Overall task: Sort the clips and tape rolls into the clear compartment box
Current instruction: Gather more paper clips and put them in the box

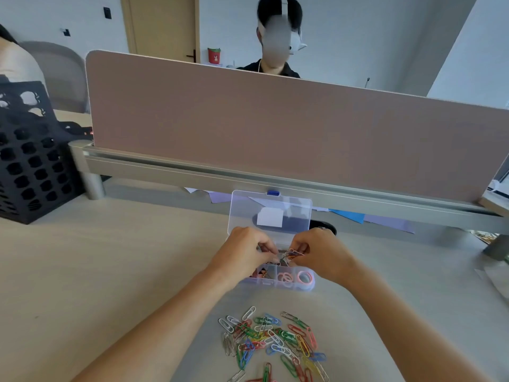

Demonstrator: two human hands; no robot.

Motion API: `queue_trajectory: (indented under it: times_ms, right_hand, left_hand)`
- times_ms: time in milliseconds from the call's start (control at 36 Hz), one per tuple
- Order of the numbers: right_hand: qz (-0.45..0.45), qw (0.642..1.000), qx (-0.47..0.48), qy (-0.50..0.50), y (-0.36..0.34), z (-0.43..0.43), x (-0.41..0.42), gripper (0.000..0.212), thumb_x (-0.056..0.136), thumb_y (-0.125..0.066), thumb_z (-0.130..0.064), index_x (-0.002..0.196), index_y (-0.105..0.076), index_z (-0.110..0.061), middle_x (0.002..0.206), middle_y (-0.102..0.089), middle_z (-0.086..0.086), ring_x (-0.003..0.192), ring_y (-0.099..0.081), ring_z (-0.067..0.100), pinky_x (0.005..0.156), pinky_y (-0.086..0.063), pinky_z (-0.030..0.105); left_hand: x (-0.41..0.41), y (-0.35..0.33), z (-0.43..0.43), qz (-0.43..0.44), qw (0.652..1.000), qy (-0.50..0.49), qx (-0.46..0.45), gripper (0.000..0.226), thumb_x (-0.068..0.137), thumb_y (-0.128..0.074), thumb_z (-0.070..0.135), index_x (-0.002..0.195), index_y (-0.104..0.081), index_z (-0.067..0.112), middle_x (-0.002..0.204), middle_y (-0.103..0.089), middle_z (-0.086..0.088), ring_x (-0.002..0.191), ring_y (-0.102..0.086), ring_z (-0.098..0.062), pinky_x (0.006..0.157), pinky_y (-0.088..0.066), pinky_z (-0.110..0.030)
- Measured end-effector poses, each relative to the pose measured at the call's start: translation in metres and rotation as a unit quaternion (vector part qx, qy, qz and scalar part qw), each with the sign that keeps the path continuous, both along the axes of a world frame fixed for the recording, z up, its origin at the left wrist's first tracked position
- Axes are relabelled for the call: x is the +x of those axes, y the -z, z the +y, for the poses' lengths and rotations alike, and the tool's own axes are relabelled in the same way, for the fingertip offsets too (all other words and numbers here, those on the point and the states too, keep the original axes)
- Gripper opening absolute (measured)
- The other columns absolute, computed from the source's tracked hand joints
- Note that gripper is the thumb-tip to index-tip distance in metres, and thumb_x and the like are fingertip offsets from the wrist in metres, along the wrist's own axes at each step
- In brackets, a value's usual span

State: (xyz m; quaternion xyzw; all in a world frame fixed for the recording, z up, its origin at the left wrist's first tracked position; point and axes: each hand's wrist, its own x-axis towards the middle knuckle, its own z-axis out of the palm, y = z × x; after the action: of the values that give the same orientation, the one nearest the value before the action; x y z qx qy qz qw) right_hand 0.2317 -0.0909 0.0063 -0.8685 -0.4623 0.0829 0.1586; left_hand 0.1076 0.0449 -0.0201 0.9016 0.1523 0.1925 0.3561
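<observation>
The clear compartment box [286,284] sits open on the desk, its lid [271,210] standing up behind. My left hand [243,250] and my right hand [321,250] meet above the box, both pinching a small bunch of binder clips [289,256] between the fingertips. The front right compartments hold pink tape rolls [304,277] and pink rings [285,278]. More binder clips [261,272] lie in a front left compartment. A pile of coloured paper clips [275,343] is spread on the desk in front of the box, between my forearms.
A pink desk divider [275,128] on a metal rail stands right behind the box. A black perforated basket [30,161] is at the far left. Blue and lilac paper sheets [358,216] lie under the rail. Another person sits behind the divider.
</observation>
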Motion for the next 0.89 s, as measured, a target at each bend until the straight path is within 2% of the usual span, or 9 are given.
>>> queue_trajectory:
  times_ms: [139, 250, 306, 361, 417, 500, 611, 722, 889]
  right_hand:
    - [0.018, 1.000, 0.012, 0.007, -0.001, -0.004, 0.002, 0.014, 0.074, -0.078, -0.020, 0.085, -0.070, -0.021, 0.077, -0.065, -0.010, 0.069, -0.059, 0.003, 0.068, -0.050, 0.018]
    - [0.029, 0.999, 0.028, 0.009, -0.004, -0.004, 0.002, 0.020, 0.073, -0.079, -0.017, 0.090, -0.069, -0.022, 0.080, -0.068, -0.007, 0.074, -0.063, 0.009, 0.075, -0.055, 0.027]
    - [0.028, 0.999, 0.030, 0.006, -0.004, -0.005, 0.003, 0.018, 0.076, -0.075, -0.012, 0.089, -0.069, -0.022, 0.081, -0.069, -0.006, 0.076, -0.064, 0.009, 0.076, -0.055, 0.027]
    - [0.031, 0.999, 0.030, 0.004, -0.004, -0.007, 0.005, 0.016, 0.078, -0.071, -0.008, 0.085, -0.069, -0.023, 0.081, -0.070, -0.007, 0.077, -0.066, 0.008, 0.077, -0.056, 0.028]
    - [0.033, 0.999, 0.036, -0.001, -0.003, -0.011, 0.007, 0.019, 0.080, -0.065, -0.006, 0.080, -0.069, -0.024, 0.078, -0.070, -0.010, 0.075, -0.066, 0.005, 0.076, -0.056, 0.028]
    - [0.024, 0.999, 0.022, -0.013, -0.001, -0.016, 0.006, 0.027, 0.083, -0.055, -0.003, 0.082, -0.071, -0.025, 0.081, -0.070, -0.011, 0.077, -0.064, 0.005, 0.075, -0.054, 0.027]
    - [-0.007, 1.000, 0.010, -0.024, 0.004, -0.022, 0.003, 0.040, 0.086, -0.045, 0.002, 0.090, -0.074, -0.026, 0.093, -0.072, -0.011, 0.086, -0.062, 0.006, 0.081, -0.051, 0.025]
    - [-0.015, 0.998, 0.053, -0.017, 0.000, -0.030, -0.004, 0.035, 0.090, -0.047, 0.000, 0.095, -0.071, -0.025, 0.096, -0.067, -0.017, 0.078, -0.054, -0.007, 0.072, -0.041, 0.006]
    - [0.001, 0.995, 0.096, -0.027, -0.013, -0.051, -0.020, 0.025, 0.090, -0.058, -0.010, 0.103, -0.065, -0.030, 0.099, -0.061, -0.019, 0.086, -0.056, 0.000, 0.067, -0.040, 0.005]
  left_hand:
    - [0.001, -0.001, -0.003, 0.000, 1.000, 0.014, 0.006, 0.005, 0.079, -0.078, 0.021, 0.084, -0.078, 0.022, 0.063, -0.060, 0.017, 0.055, -0.053, 0.011, 0.052, -0.036, -0.006]
    - [0.001, -0.001, -0.005, 0.001, 0.999, 0.020, 0.025, 0.007, 0.080, -0.076, 0.021, 0.087, -0.078, 0.023, 0.073, -0.066, 0.014, 0.059, -0.054, 0.008, 0.053, -0.037, -0.004]
    - [0.002, 0.000, -0.005, 0.002, 0.999, 0.023, 0.037, 0.009, 0.082, -0.074, 0.021, 0.090, -0.078, 0.024, 0.082, -0.071, 0.011, 0.066, -0.055, 0.005, 0.059, -0.038, -0.005]
    - [0.002, 0.001, -0.004, -0.004, 0.997, 0.032, 0.073, 0.013, 0.086, -0.069, 0.022, 0.095, -0.077, 0.027, 0.090, -0.070, 0.012, 0.082, -0.054, 0.001, 0.071, -0.041, -0.012]
    - [0.002, 0.002, -0.003, 0.007, 0.989, 0.055, 0.138, 0.022, 0.091, -0.061, 0.021, 0.103, -0.074, 0.033, 0.095, -0.062, 0.015, 0.096, -0.045, -0.005, 0.082, -0.038, -0.022]
    - [0.002, 0.003, -0.006, 0.075, 0.971, 0.081, 0.213, 0.035, 0.093, -0.046, 0.027, 0.113, -0.066, 0.047, 0.099, -0.041, 0.018, 0.106, -0.034, -0.008, 0.087, -0.025, -0.026]
    - [-0.001, 0.001, -0.013, 0.137, 0.968, 0.084, 0.191, 0.043, 0.095, -0.031, 0.030, 0.120, -0.056, 0.056, 0.106, -0.037, 0.016, 0.099, -0.023, -0.011, 0.086, -0.029, -0.032]
    - [-0.003, -0.005, -0.014, 0.100, 0.979, 0.086, 0.156, 0.045, 0.098, -0.029, 0.024, 0.117, -0.061, 0.050, 0.106, -0.039, 0.016, 0.115, -0.031, -0.011, 0.098, -0.028, -0.036]
    - [-0.017, -0.020, -0.014, 0.073, 0.987, 0.076, 0.120, 0.038, 0.097, -0.038, 0.017, 0.111, -0.067, 0.036, 0.105, -0.042, 0.017, 0.116, -0.033, -0.009, 0.100, -0.025, -0.033]
